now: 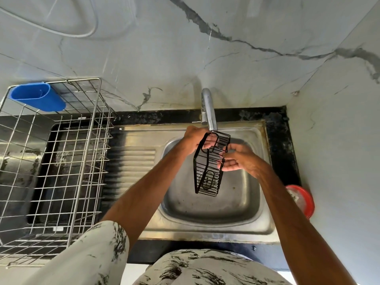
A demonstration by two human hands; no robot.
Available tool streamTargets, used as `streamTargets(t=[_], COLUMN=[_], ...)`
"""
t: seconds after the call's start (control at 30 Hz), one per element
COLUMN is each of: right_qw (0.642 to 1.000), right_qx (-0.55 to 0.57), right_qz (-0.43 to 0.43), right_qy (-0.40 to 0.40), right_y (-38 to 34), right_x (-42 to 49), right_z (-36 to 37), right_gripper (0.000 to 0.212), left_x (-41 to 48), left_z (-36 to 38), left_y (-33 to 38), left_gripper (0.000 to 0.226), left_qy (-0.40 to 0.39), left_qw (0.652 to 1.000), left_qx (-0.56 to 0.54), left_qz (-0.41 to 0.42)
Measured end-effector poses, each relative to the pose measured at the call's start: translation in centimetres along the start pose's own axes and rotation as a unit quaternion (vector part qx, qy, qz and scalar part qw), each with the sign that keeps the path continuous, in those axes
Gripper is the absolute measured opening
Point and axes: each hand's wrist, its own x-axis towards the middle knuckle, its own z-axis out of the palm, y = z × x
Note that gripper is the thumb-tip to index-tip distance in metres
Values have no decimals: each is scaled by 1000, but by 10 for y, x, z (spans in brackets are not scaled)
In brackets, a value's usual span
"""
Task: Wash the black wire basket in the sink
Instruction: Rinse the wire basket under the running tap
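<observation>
A black wire basket [208,171] hangs tilted on end over the steel sink [255,204], its top end just under the chrome tap spout [209,112]. My left hand [197,138] grips the basket's upper left rim, fingers curled round the wire. My right hand [238,159] is at the basket's right side, fingertips pinching the edge wire. The sink drain shows through the basket's lower bars. I cannot tell whether water runs from the tap.
A large steel wire dish rack [61,161] stands on the left counter, with a blue plastic cup holder [39,96] hooked on its far rim. The ribbed drainboard [131,165] lies between rack and bowl. A red-rimmed strainer [302,200] leans at the right wall.
</observation>
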Motion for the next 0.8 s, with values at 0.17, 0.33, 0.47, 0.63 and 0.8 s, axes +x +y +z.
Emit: streamTargets(t=[0.17,0.33,0.47,0.63,0.8], right_qw=[999,1000,1000,947,900], right_qx=[-24,-19,6,-247,-362], right_qz=[-12,-16,-10,-124,-231], right_qy=[-19,9,2,166,76], right_y=[4,5,4,-16,-36], right_x=[-3,2,3,-5,-27], right_z=[5,-1,-10,-4,50], right_gripper=[26,32,49,38,58], left_x=[1,-20,-23,-17,-24], left_z=[-4,-10,-18,-16,-16], left_y=[-1,-15,-29,-40,-43], left_gripper=[45,56,57,51,31], left_qy=[13,-108,-122,-103,-100], left_qw=[1000,994,992,994,993], left_qx=[8,7,-21,-45,17], left_qz=[-12,-33,-30,9,63])
